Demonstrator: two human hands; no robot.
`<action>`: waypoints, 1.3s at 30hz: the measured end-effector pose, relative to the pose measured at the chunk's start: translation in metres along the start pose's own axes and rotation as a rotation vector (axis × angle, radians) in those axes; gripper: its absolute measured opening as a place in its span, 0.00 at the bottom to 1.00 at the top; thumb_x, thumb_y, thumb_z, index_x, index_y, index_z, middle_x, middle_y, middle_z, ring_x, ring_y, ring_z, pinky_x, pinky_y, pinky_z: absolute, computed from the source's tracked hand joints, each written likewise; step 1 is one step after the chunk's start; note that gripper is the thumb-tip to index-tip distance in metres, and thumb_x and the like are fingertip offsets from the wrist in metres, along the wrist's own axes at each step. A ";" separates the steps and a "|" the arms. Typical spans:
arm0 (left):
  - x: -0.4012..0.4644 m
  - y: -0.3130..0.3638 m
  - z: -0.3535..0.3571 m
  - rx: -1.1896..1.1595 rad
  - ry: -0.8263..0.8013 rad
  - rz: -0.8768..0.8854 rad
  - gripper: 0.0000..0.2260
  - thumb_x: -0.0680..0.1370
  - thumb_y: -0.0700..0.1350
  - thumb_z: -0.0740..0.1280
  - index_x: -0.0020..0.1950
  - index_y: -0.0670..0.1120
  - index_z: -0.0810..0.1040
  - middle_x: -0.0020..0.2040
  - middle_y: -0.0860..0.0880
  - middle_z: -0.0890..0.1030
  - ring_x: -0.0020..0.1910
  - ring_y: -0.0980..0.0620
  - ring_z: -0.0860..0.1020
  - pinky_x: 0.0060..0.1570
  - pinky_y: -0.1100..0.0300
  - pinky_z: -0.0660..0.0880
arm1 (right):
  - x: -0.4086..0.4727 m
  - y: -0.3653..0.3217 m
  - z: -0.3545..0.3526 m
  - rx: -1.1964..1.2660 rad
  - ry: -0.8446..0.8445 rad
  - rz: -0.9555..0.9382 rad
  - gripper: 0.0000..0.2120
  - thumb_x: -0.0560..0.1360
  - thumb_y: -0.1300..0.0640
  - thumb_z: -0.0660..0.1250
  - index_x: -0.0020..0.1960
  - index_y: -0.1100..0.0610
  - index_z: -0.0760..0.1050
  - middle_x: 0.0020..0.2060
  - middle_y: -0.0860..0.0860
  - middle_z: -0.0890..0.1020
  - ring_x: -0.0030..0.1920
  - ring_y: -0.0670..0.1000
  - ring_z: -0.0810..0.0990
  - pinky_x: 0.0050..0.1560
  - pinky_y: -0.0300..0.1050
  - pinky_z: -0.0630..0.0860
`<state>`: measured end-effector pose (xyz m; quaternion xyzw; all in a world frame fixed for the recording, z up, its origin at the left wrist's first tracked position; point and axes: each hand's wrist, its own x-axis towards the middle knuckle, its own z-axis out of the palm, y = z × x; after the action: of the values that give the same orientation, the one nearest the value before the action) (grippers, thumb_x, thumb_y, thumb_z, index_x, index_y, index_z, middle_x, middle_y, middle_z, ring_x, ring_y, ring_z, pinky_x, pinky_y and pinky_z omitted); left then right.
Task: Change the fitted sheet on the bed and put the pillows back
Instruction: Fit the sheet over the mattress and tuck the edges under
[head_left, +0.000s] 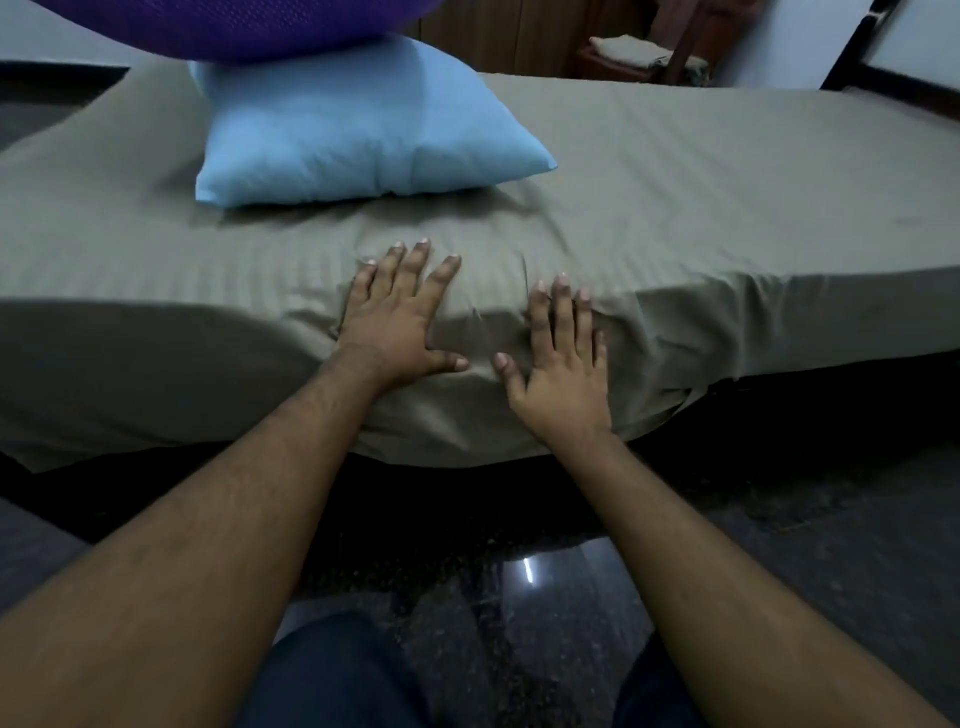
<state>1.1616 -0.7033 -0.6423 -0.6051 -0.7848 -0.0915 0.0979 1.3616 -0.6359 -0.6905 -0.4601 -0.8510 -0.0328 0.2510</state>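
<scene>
A grey-green striped fitted sheet (701, 208) covers the mattress and hangs over its near side. My left hand (397, 317) lies flat on the sheet at the near edge, fingers spread and straight. My right hand (563, 358) presses flat on the sheet just to its right, over the edge where the cloth is wrinkled. A light blue pillow (358, 127) lies on the bed beyond my left hand. A purple pillow (234, 23) sits partly on top of it at the upper left, cut off by the frame.
Dark polished floor (519, 597) lies between me and the bed. A wooden chair (644, 52) with a folded cloth on it stands beyond the bed's far side. A dark bed frame (883, 78) shows at the upper right.
</scene>
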 end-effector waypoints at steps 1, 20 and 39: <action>-0.001 0.001 0.000 0.002 -0.006 -0.010 0.53 0.68 0.73 0.69 0.83 0.59 0.42 0.84 0.49 0.43 0.82 0.46 0.43 0.78 0.46 0.43 | -0.002 0.000 0.000 0.025 -0.005 0.012 0.44 0.77 0.36 0.61 0.83 0.50 0.42 0.83 0.50 0.43 0.82 0.54 0.42 0.75 0.65 0.57; -0.058 0.017 0.073 0.107 0.331 0.064 0.52 0.69 0.62 0.74 0.84 0.54 0.46 0.83 0.44 0.38 0.80 0.44 0.31 0.76 0.50 0.32 | -0.032 0.034 0.049 0.371 0.051 0.397 0.28 0.76 0.41 0.70 0.62 0.63 0.68 0.57 0.62 0.78 0.56 0.65 0.79 0.53 0.56 0.75; -0.070 0.017 0.109 0.207 0.457 0.291 0.19 0.76 0.47 0.58 0.62 0.53 0.84 0.62 0.42 0.74 0.55 0.40 0.70 0.51 0.45 0.71 | -0.053 0.041 0.079 -0.092 -0.122 0.083 0.18 0.73 0.49 0.72 0.61 0.49 0.75 0.56 0.53 0.76 0.58 0.59 0.76 0.57 0.54 0.70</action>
<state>1.1909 -0.7354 -0.7656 -0.6618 -0.6525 -0.1301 0.3455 1.3866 -0.6308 -0.7913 -0.5072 -0.8424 -0.0334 0.1786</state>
